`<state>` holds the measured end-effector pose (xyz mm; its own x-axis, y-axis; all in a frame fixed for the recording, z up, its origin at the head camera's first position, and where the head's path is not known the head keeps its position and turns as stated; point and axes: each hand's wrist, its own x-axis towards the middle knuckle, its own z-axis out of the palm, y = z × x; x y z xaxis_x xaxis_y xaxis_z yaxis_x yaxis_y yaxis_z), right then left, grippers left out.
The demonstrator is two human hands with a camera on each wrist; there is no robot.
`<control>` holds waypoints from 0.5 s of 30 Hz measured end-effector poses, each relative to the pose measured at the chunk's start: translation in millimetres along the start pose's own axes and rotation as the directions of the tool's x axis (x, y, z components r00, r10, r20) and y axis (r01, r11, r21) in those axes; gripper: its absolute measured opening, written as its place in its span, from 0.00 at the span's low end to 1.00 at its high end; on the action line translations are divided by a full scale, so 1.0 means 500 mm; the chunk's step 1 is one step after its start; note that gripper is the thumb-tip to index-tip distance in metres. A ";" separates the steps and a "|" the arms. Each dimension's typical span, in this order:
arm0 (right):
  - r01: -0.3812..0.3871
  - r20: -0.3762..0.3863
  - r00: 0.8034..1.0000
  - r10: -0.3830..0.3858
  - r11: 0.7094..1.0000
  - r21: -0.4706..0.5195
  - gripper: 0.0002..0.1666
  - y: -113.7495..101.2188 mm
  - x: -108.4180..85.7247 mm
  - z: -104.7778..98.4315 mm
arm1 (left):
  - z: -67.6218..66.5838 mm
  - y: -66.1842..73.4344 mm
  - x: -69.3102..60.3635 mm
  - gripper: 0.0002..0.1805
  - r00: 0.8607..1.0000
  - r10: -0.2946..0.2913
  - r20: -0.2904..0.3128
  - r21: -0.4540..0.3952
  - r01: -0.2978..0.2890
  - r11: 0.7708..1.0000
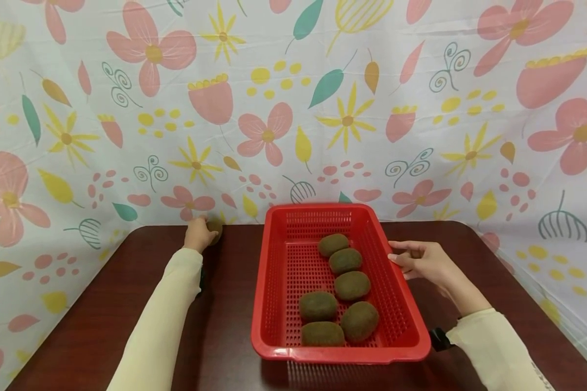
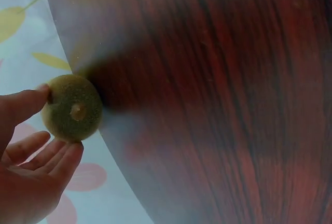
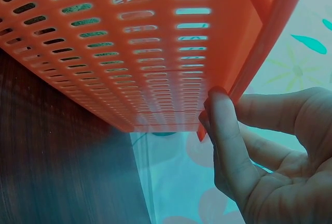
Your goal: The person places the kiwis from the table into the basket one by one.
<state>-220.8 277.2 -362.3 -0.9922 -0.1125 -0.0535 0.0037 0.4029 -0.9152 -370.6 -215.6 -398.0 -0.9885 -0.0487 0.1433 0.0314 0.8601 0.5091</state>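
At the table's far left edge, my left hand (image 1: 199, 234) holds a brown kiwi (image 1: 217, 231) between thumb and fingers. The left wrist view shows one blunt end of that kiwi (image 2: 72, 112), with the thumb above and the fingertips below. A red plastic basket (image 1: 263, 282) sits to the right of it, with several kiwis (image 1: 353, 285) lying in its right and near parts. My right hand (image 1: 428, 263) pinches the basket's right rim. From the right wrist view, its thumb and fingers (image 3: 228, 130) meet at the rim, outside the slotted wall (image 3: 150, 53).
The dark wood-grain table (image 1: 225, 326) carries the basket. Behind it and along both sides hangs a white cloth (image 1: 293, 81) printed with flowers and leaves, close to the table's far edge.
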 end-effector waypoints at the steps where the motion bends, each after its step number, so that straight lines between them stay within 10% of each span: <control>1: -0.001 -0.001 1.000 0.001 1.000 0.000 0.38 0.000 0.000 0.000 | 0.001 0.000 -0.001 0.27 1.000 -0.005 0.000 0.000 0.005 1.000; 15: -0.002 -0.006 1.000 0.002 1.000 -0.009 0.37 0.000 0.003 0.001 | -0.009 0.003 -0.004 0.26 0.994 -0.093 0.059 0.021 0.092 0.996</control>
<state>-222.1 276.4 -362.5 -0.9929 -0.1062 -0.0527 0.0044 0.4112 -0.9115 -368.1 -216.5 -393.5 -0.9942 -0.0983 0.0446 -0.0627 0.8623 0.5025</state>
